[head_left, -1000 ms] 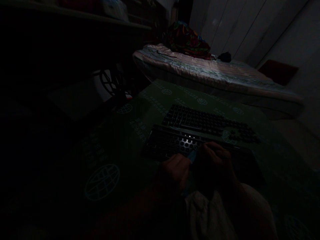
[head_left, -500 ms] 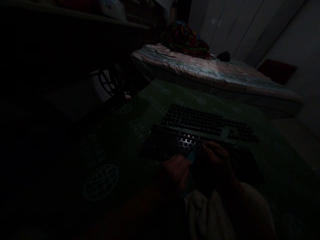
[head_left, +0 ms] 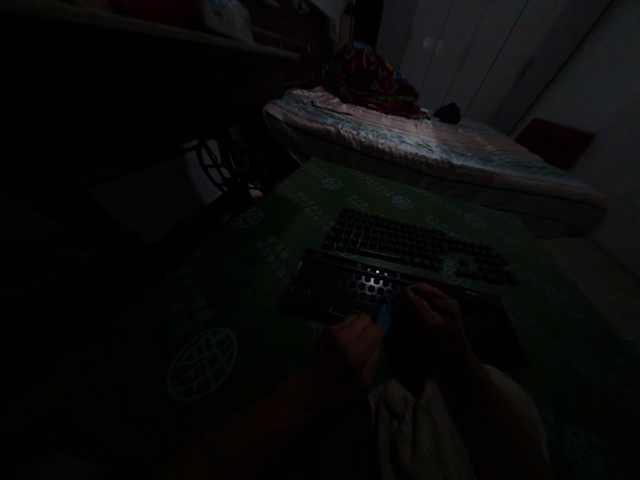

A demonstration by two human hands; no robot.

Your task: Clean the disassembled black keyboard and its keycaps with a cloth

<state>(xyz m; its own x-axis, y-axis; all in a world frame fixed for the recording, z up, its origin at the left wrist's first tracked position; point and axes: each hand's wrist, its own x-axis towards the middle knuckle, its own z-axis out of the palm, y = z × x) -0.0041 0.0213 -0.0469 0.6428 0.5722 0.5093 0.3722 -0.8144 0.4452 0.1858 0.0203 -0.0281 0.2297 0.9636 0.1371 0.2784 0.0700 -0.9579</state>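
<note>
A black keyboard base point(head_left: 320, 287), its keycaps off over at least part of it, lies before me with a bright patch of light on its key holes. My left hand point(head_left: 354, 339) is closed at its near edge, around a small blue piece point(head_left: 383, 316) that sticks out towards the keys; its kind is too dark to make out. Resting over the base's right half, my right hand point(head_left: 434, 312) has its fingers curled together. Whatever those fingers hold is hidden. Beyond the base, loose black keycaps point(head_left: 400, 241) are laid out in keyboard rows.
Everything sits on a green printed sheet point(head_left: 203, 363). A pale cloth point(head_left: 413, 427) lies below my hands. Further back is a bed point(head_left: 400, 133) with a colourful bundle point(head_left: 373, 80). A dark table with a spoked wheel point(head_left: 217, 167) stands at the left.
My left hand and the blue piece have shifted very slightly down and to the right. The right hand, keyboard base and keycaps look the same.
</note>
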